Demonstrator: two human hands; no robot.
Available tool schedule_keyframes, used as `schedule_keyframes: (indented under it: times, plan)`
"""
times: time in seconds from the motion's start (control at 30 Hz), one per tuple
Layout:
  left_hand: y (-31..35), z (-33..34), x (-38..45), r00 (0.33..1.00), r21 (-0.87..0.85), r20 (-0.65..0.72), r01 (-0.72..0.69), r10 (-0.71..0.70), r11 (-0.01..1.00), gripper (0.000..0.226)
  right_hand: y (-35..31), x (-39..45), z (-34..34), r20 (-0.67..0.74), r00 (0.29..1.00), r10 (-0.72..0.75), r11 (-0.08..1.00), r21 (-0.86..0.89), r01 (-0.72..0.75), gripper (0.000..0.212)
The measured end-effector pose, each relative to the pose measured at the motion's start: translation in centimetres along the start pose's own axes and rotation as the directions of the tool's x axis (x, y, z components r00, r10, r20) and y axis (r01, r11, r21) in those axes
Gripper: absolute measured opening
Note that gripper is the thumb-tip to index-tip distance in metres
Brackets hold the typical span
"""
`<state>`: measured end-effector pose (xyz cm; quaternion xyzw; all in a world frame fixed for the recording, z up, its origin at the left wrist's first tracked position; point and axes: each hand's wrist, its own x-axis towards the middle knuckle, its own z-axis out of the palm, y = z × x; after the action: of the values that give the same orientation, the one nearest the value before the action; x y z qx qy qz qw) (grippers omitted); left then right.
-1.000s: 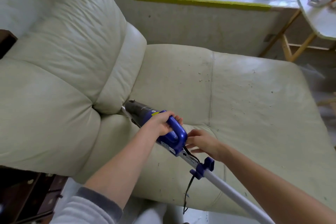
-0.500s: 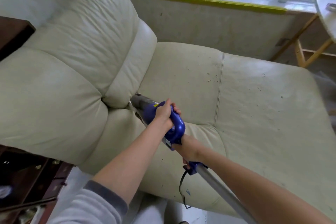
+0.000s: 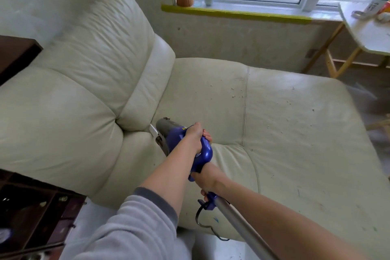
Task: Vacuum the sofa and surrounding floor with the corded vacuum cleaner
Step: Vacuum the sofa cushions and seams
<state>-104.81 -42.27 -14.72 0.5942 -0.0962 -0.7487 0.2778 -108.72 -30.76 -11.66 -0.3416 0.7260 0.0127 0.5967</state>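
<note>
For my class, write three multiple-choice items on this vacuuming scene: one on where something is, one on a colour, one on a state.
1. Where is the vacuum's front end?
A. on the floor
B. at the crease beside the back cushion
C. on the windowsill

2. What colour is the handle?
A. red
B. green
C. blue

3. What is the left hand doing?
A. gripping the handle
B. resting flat on the sofa
C. hanging idle

Answers: 1 B, the nozzle meets the cushion crease; 2 C, the housing is blue; 3 A, fingers curl round the handle.
</note>
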Motion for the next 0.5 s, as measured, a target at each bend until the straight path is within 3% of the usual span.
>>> schedule_keyframes:
  times: [0.2, 0.4, 0.5]
  plan:
    - [2.3, -1.5, 3.3, 0.998, 0.021, 0.000, 0.059, -0.059, 0.998, 0.040, -3.1, 2.4, 0.8, 0.062, 0.997, 0.042, 0.994, 0.102, -0.048, 0.011]
    - [5.1, -3.1, 6.3, 0.999, 0.141, -0.051, 0.017, -0.009, 0.990, 0.036, -6.2, 5.4, 1.4, 0.063, 0.998, -0.031, 0.994, 0.102, 0.025, 0.019]
    - [6.8, -4.6, 8.7, 0.995, 0.083, -0.079, 0.069, -0.063, 0.994, 0.035, -8.0, 7.8, 2.6, 0.069, 0.996, -0.053, 0.994, 0.104, 0.045, 0.023]
